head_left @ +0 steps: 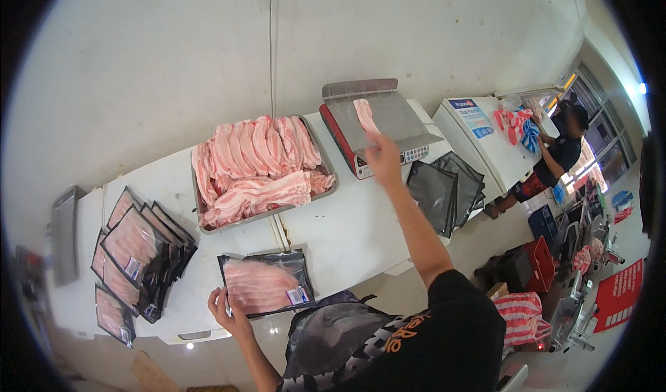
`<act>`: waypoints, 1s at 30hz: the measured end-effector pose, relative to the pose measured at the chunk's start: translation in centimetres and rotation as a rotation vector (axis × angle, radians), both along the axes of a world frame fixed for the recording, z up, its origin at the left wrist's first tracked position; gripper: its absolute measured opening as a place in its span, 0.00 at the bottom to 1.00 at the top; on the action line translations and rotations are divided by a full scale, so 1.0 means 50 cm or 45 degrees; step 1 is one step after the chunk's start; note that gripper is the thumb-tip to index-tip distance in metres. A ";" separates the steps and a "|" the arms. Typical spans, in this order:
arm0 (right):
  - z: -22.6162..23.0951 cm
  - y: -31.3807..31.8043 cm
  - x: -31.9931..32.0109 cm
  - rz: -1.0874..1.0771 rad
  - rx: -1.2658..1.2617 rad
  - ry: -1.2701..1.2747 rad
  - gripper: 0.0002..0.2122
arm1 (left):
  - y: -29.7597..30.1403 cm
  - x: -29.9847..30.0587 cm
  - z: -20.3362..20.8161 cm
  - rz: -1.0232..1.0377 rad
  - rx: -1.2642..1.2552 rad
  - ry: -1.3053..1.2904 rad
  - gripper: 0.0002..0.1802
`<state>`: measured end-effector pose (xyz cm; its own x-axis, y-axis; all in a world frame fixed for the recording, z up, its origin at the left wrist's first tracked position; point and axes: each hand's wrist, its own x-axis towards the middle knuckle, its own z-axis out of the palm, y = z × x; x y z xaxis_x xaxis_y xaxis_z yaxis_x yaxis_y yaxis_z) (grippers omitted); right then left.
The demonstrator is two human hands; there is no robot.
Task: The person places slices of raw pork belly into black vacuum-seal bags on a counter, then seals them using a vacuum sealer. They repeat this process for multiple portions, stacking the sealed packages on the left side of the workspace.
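Note:
My right hand [383, 159] reaches over the metal tray of a red digital scale [352, 126], its fingers closed at the near end of a raw pork belly strip [363, 113]. The strip's far end lies on the tray. At the table's front edge, my left hand [227, 311] has its fingers bent at the left side of a clear-fronted, black-backed pouch [262, 285] of pork belly slices; their grip on it is partly hidden. Between the hands and the wall, a metal tray [326, 188] is heaped with pork belly strips [258, 148].
Filled pouches [136, 257] overlap at the left, near an upright grey tray [67, 236]. Black pouches [444, 187] lie fanned right of the scale. A person [570, 139] handles striped bags [515, 126] on a white freezer [479, 139]. A red crate [538, 263] stands at the right.

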<state>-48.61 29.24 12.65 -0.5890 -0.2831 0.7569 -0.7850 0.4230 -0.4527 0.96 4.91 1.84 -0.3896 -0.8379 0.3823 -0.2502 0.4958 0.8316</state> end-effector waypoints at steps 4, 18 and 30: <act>-0.043 0.048 -0.358 -0.375 0.204 -0.531 0.29 | 0.059 -0.067 0.050 -0.063 -0.029 0.121 0.13; -0.030 -0.025 -0.376 0.076 0.163 -0.705 0.20 | 0.322 -0.151 0.086 -0.097 0.208 0.379 0.09; -0.005 0.104 0.325 0.970 0.392 -0.488 0.21 | 0.472 -0.418 0.121 -0.607 1.522 0.804 0.35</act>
<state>-32.39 34.44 12.41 -0.3556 -0.8566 0.3738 -0.7205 -0.0035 -0.6934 -19.94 28.52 7.88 -0.7536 -0.6142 -0.2341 0.2997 -0.6380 0.7093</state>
